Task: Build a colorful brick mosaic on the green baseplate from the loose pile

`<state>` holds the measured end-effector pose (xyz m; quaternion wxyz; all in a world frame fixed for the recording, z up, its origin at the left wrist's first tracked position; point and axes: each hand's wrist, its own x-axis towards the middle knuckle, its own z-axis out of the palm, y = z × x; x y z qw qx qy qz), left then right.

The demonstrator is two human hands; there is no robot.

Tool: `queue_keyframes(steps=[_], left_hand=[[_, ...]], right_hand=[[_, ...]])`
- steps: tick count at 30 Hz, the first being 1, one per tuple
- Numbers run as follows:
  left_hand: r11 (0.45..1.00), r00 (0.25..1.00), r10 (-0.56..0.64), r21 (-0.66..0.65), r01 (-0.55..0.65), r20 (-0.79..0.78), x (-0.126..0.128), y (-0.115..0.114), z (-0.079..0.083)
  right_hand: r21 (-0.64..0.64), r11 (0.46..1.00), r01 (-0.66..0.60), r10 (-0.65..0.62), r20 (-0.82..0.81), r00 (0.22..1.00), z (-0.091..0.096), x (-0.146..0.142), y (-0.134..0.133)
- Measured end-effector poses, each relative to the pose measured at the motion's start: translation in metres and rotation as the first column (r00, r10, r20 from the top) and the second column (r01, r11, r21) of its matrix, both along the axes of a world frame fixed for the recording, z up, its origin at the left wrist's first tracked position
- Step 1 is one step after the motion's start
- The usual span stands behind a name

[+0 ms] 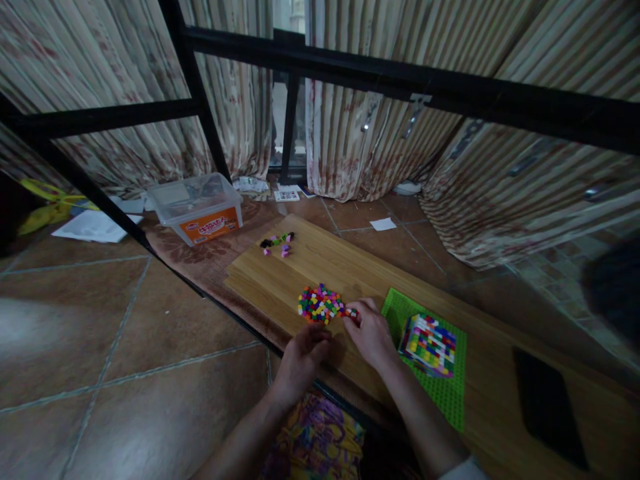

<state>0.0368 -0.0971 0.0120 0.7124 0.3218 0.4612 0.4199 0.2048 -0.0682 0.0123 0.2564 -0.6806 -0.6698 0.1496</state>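
Note:
A pile of small, multicoloured toy bricks (pixel 320 303) lies on a wooden board. My right hand (pixel 371 330) is at the pile's right end, thumb and forefinger closed around small bricks there; exactly how many they grip is too small to see. My left hand (pixel 304 353) rests at the near edge of the pile, fingers loosely bent with a gap to the thumb and nothing visible in it. To the right of my right hand, a layered block of coloured bricks (pixel 431 343) stands on a green studded baseplate (pixel 454 407).
Several black, green and pink pieces (pixel 277 241) lie at the board's (pixel 340 257) far left. A dark flat object (pixel 547 403) is at its right. Beyond the board stands a clear plastic box (pixel 200 203) with an orange label. A black metal frame (pixel 325 60) crosses ahead, before curtains (pixel 370 147).

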Motion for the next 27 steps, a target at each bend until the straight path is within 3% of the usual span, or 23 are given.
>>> queue_keyframes(steps=[5, 13, 21, 27], left_hand=[[0.997, 0.999, 0.015, -0.072, -0.012, 0.039, 0.013, -0.001, 0.006], [0.987, 0.993, 0.014, -0.162, 0.006, 0.119, 0.024, 0.004, 0.015], [0.978, 0.983, 0.046, -0.208, -0.009, 0.177, 0.026, 0.008, 0.012], [0.963, 0.960, 0.093, -0.268, -0.020, 0.263, 0.031, 0.014, 0.014]], right_hand=[[-0.029, 0.999, 0.024, -0.023, 0.047, 0.999, 0.002, 0.000, 0.002], [-0.077, 0.996, -0.039, 0.043, 0.045, 0.998, 0.006, 0.003, 0.008], [-0.044, 0.999, 0.009, -0.017, -0.190, 0.982, -0.001, 0.006, 0.005], [-0.032, 0.999, 0.025, -0.032, -0.247, 0.968, 0.007, 0.000, 0.001]])
